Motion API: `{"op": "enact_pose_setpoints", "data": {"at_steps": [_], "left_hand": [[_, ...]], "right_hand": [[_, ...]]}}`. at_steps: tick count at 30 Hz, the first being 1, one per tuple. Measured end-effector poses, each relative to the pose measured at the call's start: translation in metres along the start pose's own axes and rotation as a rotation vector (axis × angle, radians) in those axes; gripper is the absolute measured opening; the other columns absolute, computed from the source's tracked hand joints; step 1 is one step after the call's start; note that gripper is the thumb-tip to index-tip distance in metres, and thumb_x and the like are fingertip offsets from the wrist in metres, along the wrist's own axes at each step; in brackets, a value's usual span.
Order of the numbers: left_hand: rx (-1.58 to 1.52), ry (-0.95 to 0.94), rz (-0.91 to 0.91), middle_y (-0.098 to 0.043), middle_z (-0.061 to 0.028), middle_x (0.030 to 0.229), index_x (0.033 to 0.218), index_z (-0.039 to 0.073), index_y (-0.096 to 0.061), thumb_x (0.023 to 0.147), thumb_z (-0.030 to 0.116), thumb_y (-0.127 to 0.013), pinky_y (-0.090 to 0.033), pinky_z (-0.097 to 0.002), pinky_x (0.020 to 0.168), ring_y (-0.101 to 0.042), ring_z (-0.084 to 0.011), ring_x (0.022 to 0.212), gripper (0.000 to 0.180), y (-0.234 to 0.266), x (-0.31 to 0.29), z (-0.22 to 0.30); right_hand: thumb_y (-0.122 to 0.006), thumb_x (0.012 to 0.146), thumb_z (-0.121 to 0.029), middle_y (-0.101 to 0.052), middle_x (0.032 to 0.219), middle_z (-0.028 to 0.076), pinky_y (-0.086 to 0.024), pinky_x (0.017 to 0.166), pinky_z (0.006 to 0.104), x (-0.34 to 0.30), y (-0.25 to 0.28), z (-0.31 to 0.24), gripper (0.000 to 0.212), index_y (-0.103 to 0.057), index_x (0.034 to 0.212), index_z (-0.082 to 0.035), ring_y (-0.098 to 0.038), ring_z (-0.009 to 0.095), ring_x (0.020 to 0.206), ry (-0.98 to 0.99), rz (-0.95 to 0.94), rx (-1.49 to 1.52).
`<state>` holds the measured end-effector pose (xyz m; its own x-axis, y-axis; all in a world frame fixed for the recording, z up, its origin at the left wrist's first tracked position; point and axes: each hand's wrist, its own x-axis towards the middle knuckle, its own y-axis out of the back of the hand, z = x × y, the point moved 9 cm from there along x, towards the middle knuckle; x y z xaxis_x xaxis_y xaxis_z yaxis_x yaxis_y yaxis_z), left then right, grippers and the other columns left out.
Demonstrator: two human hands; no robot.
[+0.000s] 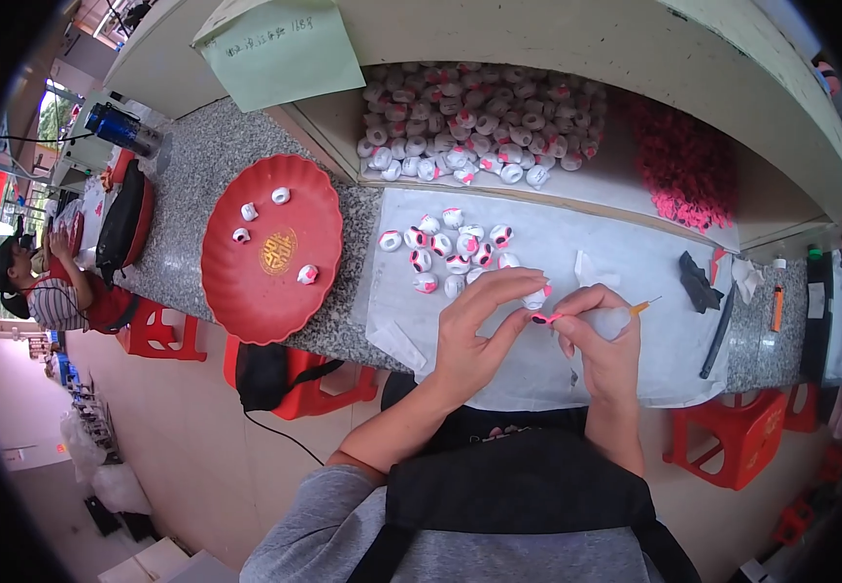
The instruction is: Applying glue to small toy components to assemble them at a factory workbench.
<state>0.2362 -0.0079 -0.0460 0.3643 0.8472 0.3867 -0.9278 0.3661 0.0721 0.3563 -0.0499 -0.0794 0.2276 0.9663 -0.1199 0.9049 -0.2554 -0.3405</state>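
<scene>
White ball, partly hidden | left hand pinching it | right hand gripping pink-black piece, outline unclear

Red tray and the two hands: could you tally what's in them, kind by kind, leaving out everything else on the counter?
Small white pieces: 5 (4 in the red tray, 1 in the left hand)
Pink-and-black piece: 1, at the right hand
Orange-tipped bottle: 1, in the right hand
Total: 7
</scene>
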Motion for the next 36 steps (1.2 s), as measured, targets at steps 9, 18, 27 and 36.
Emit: {"op": "enact_pose_setpoints", "data": {"at_steps": [9,18,27,36], "left_hand": [[0.029,-0.005,-0.017,-0.055,-0.0103,0.091,0.089,0.002,-0.055,0.064,-0.006,-0.054,-0.040,-0.0280,0.074,-0.053,-0.0214,0.085,0.026,-0.003,-0.002,0.002],[-0.416,0.213,-0.084,-0.048,-0.0152,0.103,0.098,-0.001,-0.047,0.071,-0.003,-0.052,-0.038,-0.0293,0.079,-0.046,-0.0203,0.097,0.028,-0.010,-0.015,-0.022],[-0.498,0.209,-0.110,-0.049,-0.0160,0.101,0.095,-0.003,-0.050,0.072,0.002,-0.053,-0.038,-0.0305,0.079,-0.048,-0.0204,0.093,0.024,-0.010,-0.017,-0.019],[-0.443,0.116,-0.196,-0.052,-0.0148,0.094,0.091,-0.002,-0.053,0.071,0.002,-0.055,-0.034,-0.0357,0.085,-0.048,-0.0227,0.094,0.021,-0.015,-0.013,-0.013]], "right_hand": [[-0.059,0.065,0.002,-0.054,0.066,0.005,-0.032,0.043,0.0167,0.001,0.003,0.006,0.009,-0.053,0.070,0.001,-0.043,0.005,0.049,0.014,0.053,0.071],[-0.059,0.064,0.003,-0.052,0.069,0.006,-0.034,0.049,0.0171,-0.005,-0.002,-0.004,0.015,-0.049,0.075,-0.001,-0.045,0.007,0.056,0.183,0.030,-0.135],[-0.065,0.059,0.000,-0.055,0.078,0.005,-0.038,0.059,0.0187,-0.002,-0.021,-0.006,0.036,-0.053,0.093,0.000,-0.046,0.007,0.063,0.040,-0.167,-0.071],[-0.066,0.060,0.000,-0.055,0.077,0.004,-0.038,0.059,0.0184,-0.004,-0.014,0.001,0.028,-0.055,0.087,0.000,-0.048,0.006,0.065,0.036,-0.162,0.015]]}}
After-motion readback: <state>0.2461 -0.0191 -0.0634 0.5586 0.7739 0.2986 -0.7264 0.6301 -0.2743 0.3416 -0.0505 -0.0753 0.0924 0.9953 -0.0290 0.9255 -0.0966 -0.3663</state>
